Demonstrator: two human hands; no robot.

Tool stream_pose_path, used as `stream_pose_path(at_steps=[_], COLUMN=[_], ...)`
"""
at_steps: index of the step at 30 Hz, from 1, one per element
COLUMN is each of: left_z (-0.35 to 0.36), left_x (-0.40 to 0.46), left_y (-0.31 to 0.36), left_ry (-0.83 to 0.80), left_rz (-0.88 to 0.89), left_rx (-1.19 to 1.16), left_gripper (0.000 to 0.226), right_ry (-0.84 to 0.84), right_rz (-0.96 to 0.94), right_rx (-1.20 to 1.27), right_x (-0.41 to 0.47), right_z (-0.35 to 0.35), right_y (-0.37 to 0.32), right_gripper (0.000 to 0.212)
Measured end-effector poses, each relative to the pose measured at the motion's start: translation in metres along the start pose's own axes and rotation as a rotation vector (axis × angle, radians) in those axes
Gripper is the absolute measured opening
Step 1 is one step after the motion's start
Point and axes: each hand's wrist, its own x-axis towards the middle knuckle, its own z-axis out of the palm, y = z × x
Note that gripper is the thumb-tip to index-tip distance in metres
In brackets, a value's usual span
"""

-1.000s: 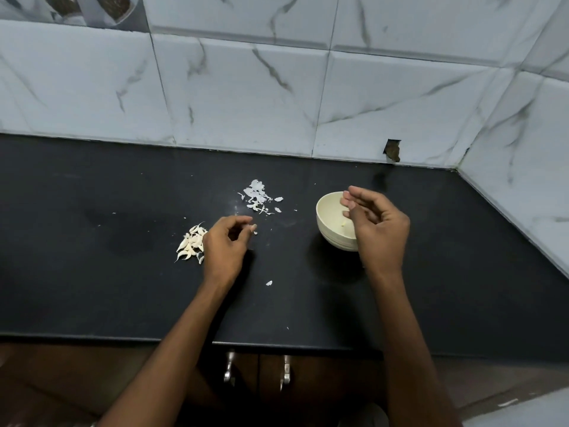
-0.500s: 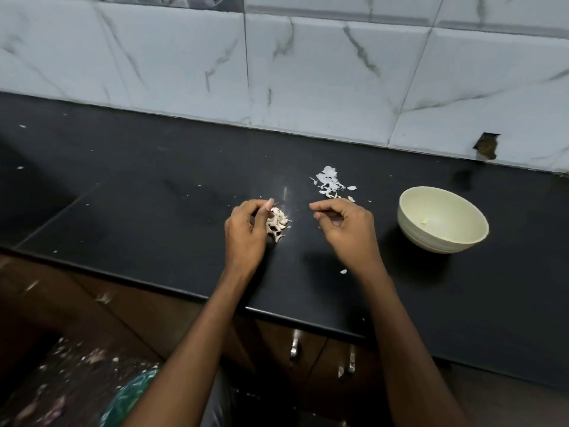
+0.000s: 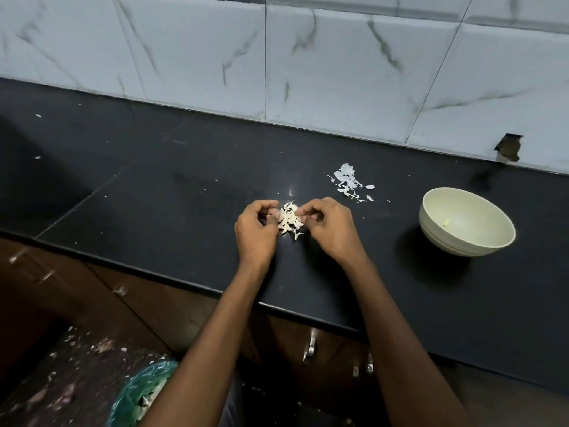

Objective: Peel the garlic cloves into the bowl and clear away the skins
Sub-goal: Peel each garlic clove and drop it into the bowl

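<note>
Left hand (image 3: 257,229): fingers curled, tips at the left edge of the garlic clove pile (image 3: 290,221); whether it pinches a clove cannot be told. Right hand (image 3: 331,228): fingers curled, thumb and forefinger pinching at the pile's right edge. Pile: small, pale, on the black surface (image 3: 184,186) between both hands. Skins (image 3: 348,181): white flakes, scattered behind and right of the pile. Bowl (image 3: 466,223): cream, well right of the hands, one small pale piece inside. Green plastic bag (image 3: 140,392): on the floor below.
</note>
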Motion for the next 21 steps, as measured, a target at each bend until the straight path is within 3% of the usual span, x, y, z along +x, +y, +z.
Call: stream_pose_path(at_steps=[7,15,21], left_z=[0.000,0.001,0.001], left_x=[-0.001,-0.001,-0.004], left_y=[0.001,0.001,0.004], left_ry=[-0.007,-0.023,-0.042], left_rz=[-0.018,-0.017,0.002], left_rx=[0.004,0.043,0.037], left_gripper=[0.018,0.017,0.013], right_ry=[-0.211,-0.098,-0.026], right_rz=[-0.050,-0.049,-0.064], right_rx=[-0.214,-0.157,-0.094], right_x=[0.014,0.011,0.008], right_z=[0.004,0.002,0.001], right_y=[-0.004,0.003,0.005], right_gripper=[0.022,0.006,0.006])
